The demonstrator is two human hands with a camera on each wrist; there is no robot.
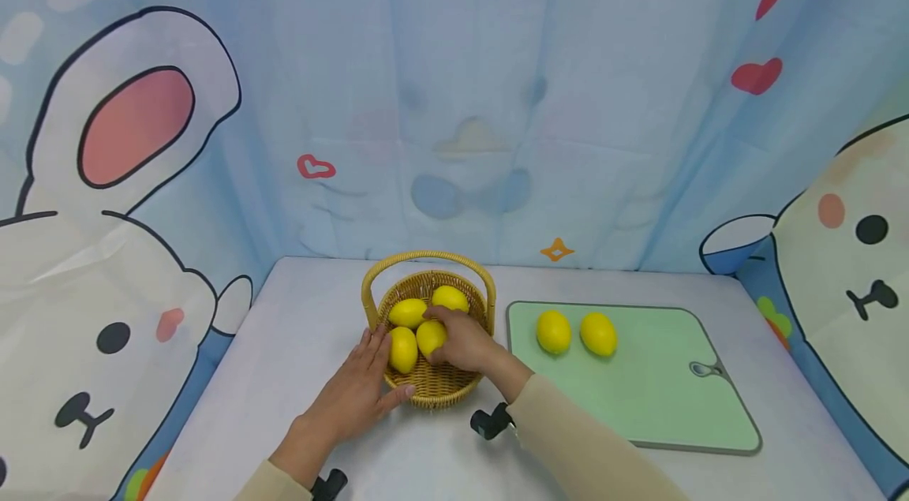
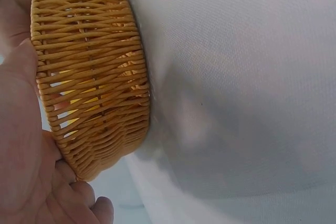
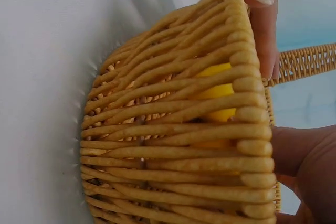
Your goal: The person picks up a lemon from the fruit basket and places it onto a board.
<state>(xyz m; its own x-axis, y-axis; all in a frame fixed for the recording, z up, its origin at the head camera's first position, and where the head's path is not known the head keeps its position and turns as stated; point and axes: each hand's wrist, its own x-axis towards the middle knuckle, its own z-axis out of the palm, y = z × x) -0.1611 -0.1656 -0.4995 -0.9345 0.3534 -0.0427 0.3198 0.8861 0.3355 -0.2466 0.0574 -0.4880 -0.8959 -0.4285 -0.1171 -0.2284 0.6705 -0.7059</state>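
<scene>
A round wicker basket (image 1: 436,398) with a tall arched handle stands on the table with several yellow lemons inside. My right hand (image 1: 465,339) reaches in over its right side and grips a lemon (image 1: 430,337) between thumb and fingers. Close around that one lie other lemons (image 1: 403,349). At the basket's left, my left hand (image 1: 355,390) rests against the rim, fingers extended along the side and thumb spread toward the front. Yellow shows through the weave of the basket (image 3: 173,129) in the right wrist view, where the held lemon is mostly hidden.
Right of the basket lies a pale green cutting board (image 1: 675,390) with a grey edge. Two lemons (image 1: 554,332) sit side by side near its back left corner. A printed blue curtain (image 1: 454,91) hangs behind the white table (image 1: 312,327).
</scene>
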